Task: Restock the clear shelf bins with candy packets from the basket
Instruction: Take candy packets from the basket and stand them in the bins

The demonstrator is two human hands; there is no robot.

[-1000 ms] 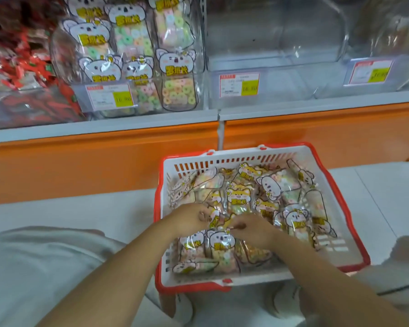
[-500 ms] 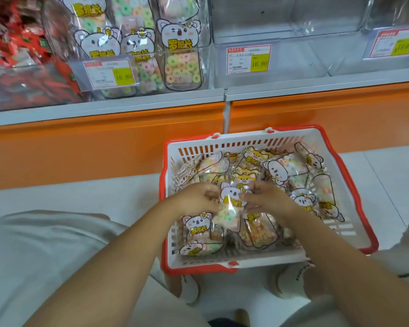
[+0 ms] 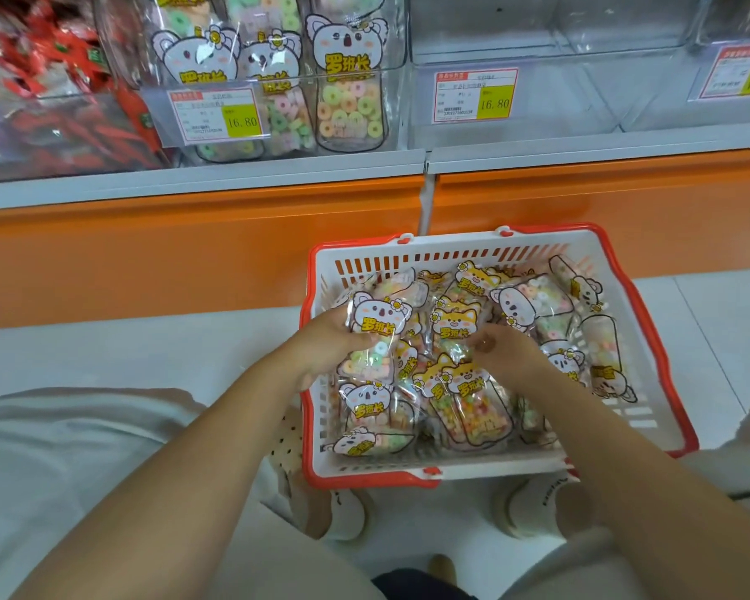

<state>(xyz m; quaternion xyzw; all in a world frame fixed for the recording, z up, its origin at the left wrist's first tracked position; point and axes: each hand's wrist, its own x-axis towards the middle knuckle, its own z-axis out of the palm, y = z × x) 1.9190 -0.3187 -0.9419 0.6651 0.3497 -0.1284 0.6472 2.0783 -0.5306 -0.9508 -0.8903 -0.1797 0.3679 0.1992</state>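
Reaching into basket (image 3: 451,248), both hands (image 3: 326,342) (image 3: 508,355) grip candy packets (image 3: 378,329).

Left price tag (image 3: 217,114) and middle price tag (image 3: 475,95) both showed 16.80 on yellow. The small print was way too tiny, same for the far-right tag (image 3: 741,73). Yellow 罗班长 was printed on the binned koala packet (image 3: 347,58), the held koala packet (image 3: 377,335) and the orange dog packet (image 3: 468,391).

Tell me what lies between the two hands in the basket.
Head view: the left hand grips a koala packet; between it and the right hand lie yellow puppy packets, all inside the basket.
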